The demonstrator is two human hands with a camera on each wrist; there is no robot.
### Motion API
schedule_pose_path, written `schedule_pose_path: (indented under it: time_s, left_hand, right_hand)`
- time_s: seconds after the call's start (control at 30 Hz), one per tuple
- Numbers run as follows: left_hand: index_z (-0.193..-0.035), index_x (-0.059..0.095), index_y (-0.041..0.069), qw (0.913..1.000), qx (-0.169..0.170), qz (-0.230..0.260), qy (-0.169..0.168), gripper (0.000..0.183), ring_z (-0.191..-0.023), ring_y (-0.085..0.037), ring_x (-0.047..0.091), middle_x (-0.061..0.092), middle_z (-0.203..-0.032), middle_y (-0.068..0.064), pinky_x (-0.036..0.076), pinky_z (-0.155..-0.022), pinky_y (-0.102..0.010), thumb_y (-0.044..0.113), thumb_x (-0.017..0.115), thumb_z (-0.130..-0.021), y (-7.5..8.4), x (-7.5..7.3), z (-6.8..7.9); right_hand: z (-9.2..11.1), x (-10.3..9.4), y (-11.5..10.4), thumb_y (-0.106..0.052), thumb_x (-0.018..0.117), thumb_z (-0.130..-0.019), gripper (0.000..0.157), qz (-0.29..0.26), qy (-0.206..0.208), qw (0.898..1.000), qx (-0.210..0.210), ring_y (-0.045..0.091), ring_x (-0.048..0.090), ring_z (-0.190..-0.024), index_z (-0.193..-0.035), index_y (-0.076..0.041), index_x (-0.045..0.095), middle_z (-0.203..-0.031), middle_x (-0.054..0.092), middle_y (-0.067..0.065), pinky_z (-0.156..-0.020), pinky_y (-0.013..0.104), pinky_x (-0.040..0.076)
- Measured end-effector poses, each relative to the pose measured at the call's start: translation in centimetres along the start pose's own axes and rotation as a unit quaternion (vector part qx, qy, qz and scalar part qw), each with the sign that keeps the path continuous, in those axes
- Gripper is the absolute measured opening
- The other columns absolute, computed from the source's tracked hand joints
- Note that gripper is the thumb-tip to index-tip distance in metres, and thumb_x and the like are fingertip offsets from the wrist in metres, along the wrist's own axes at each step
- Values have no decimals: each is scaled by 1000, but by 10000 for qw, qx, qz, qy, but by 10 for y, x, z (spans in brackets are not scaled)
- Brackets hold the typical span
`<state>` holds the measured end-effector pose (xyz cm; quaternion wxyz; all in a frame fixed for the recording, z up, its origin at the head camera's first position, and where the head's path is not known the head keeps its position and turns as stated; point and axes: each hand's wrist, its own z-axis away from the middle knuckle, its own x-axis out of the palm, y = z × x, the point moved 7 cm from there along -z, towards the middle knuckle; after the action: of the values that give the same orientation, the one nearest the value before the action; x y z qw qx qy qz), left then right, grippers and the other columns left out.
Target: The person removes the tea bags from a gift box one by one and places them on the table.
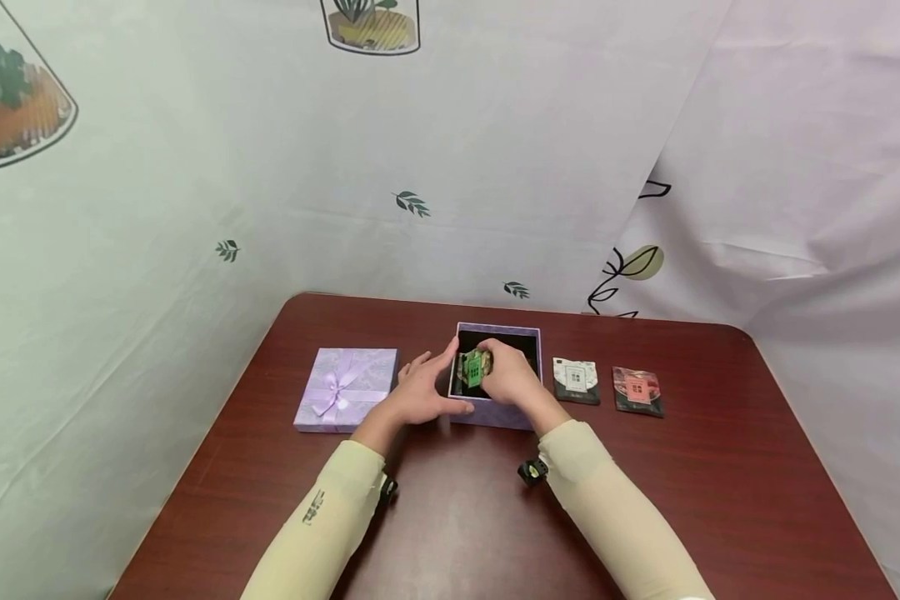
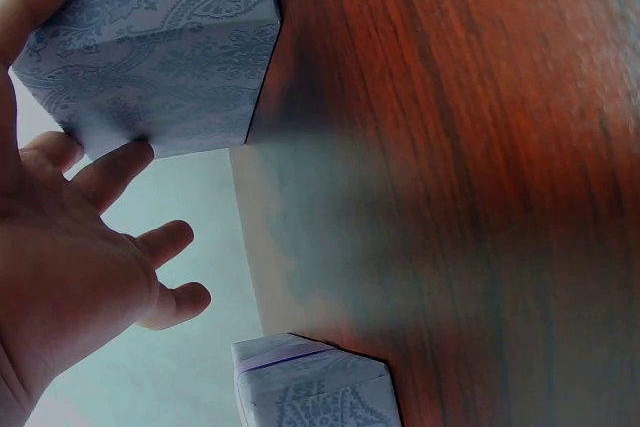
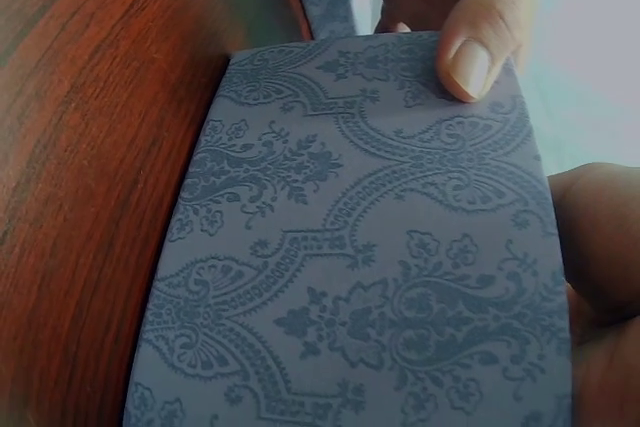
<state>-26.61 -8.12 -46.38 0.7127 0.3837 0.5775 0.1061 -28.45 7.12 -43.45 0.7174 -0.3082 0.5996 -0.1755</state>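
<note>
A purple patterned gift box [image 1: 495, 414], dark inside, stands without its lid. My left hand [image 1: 420, 393] steadies its front left corner: the thumb [image 3: 475, 67] presses the front wall and spread fingers [image 2: 115, 175] touch the left side. My right hand [image 1: 508, 375] reaches down into the box and pinches a small green-labelled packet [image 1: 474, 368] at its right edge. The packet lies tilted in the left half of the box. The right fingertips are partly hidden behind the packet, and in the right wrist view the front wall covers much of that hand.
The purple lid [image 1: 348, 387] with its ribbon bow lies on the table left of the box. To the right are a white-topped packet [image 1: 576, 381] and a red-labelled packet [image 1: 637, 392]. The brown table [image 1: 465, 517] meets a printed cloth [image 1: 450, 167] behind.
</note>
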Motion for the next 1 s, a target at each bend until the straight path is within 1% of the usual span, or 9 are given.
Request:
schedule_pose_path:
  time_s: [0.03, 0.17, 0.23, 0.27, 0.4, 0.47, 0.57, 0.9, 1.0]
  left_hand:
    - [-163, 9, 29, 10000, -8, -8, -4, 113, -147, -42, 14, 33, -159, 0, 8, -109, -67, 56, 80, -79, 0, 0, 0]
    - [-163, 9, 29, 10000, -15, -35, -23, 113, -147, -41, 13, 32, -160, -1, 8, -109, -67, 56, 79, -78, 0, 0, 0]
    - [-163, 9, 28, 10000, -2, -38, -8, 114, -147, -42, 14, 31, -160, -3, 8, -109, -68, 56, 80, -78, 0, 0, 0]
    - [-163, 9, 28, 10000, -4, -45, -9, 113, -147, -42, 14, 31, -160, -4, 8, -109, -68, 56, 80, -78, 0, 0, 0]
    - [-163, 9, 28, 10000, -13, -47, 3, 113, -147, -42, 14, 32, -159, -4, 8, -108, -68, 56, 80, -78, 0, 0, 0]
    - [-162, 9, 29, 10000, -29, -72, 0, 114, -147, -42, 14, 32, -159, -4, 8, -109, -67, 57, 79, -78, -1, 1, 0]
    - [-162, 9, 29, 10000, -26, -80, 19, 114, -146, -42, 15, 33, -159, -4, 8, -109, -67, 57, 80, -77, -1, 0, -1]
    - [-162, 8, 30, 10000, -46, -13, 0, 115, -147, -42, 14, 33, -159, -4, 8, -109, -66, 58, 80, -77, -1, 0, -1]
    - [-162, 7, 31, 10000, -45, 6, -19, 115, -147, -42, 14, 32, -159, -4, 8, -109, -67, 59, 79, -77, -1, 0, 0]
  right_hand:
    - [1, -2, -1, 8, 61, -77, 63, 8, 51, 10000, -33, 25, 53, -75, -138, -5, 56, -121, 62, 11, -52, 32, 39]
    - [3, -7, -2, 8, 62, -78, 66, -22, 135, 9999, -66, 21, 48, -63, -142, -5, 53, -101, 64, 12, -52, 32, 37]
    - [5, -11, -4, 7, 64, -79, 66, -33, 194, 9998, -84, 19, 50, -65, -143, -5, 52, -100, 64, 11, -54, 32, 38]
    - [7, -12, -5, 7, 63, -80, 67, -69, 203, 9997, -83, 19, 50, -64, -144, -5, 50, -97, 63, 12, -54, 33, 38]
    - [11, -19, -9, 5, 65, -81, 66, -105, 360, 9992, -134, 18, 51, -63, -144, -5, 50, -106, 62, 10, -56, 33, 39]
    - [13, -22, -10, 4, 66, -82, 65, -127, 431, 9989, -154, 18, 48, -59, -144, -5, 50, -104, 61, 10, -56, 33, 39]
    - [16, -25, -11, 2, 67, -83, 64, -199, 531, 9982, -187, 17, 49, -59, -144, -6, 50, -107, 61, 9, -57, 33, 40]
    - [26, -36, -11, 0, 71, -83, 65, -552, 668, 9961, -175, 17, 58, -73, -145, -7, 50, -108, 63, 10, -62, 35, 47]
    - [28, -38, -9, 0, 71, -84, 65, -659, 733, 9950, -125, 17, 59, -77, -145, -9, 51, -113, 62, 10, -64, 36, 48]
